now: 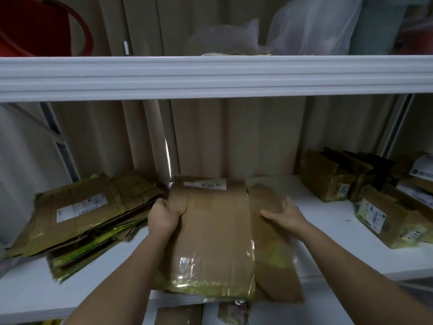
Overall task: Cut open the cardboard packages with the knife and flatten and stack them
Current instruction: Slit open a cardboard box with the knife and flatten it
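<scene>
Flattened box [210,231] lay on the white shelf [328,221], centre of frame, long axis running front-to-back: near end with clear and yellow-green tape overhung the shelf's front edge, far end with a white label pointed at the back wall. A side flap [274,242] was splayed out to its right, also lying roughly front-to-back.

Left hand [165,215] grasped the box's far-left edge, fingers curled round it, thumb on top. Right hand [284,213] was released: fingers straight and spread, palm toward the flap. Could not tell whether it touched the flap or hovered just over it; motion blur there.

Stack [86,219] of flattened boxes sat on the same shelf to the left, just beside the left hand, its long axis angled front-left to back-right, white label on the top sheet, yellow-green tape along the edges. Uncut boxes [351,181] were grouped at the right end of the shelf, well apart from the hands, some with open top flaps, one showing a tag reading 4292.

No knife was visible in either hand.

Upper shelf [210,76] crossed the frame above, carrying clear plastic bags [311,26] and, at the left, something red [35,26].
</scene>
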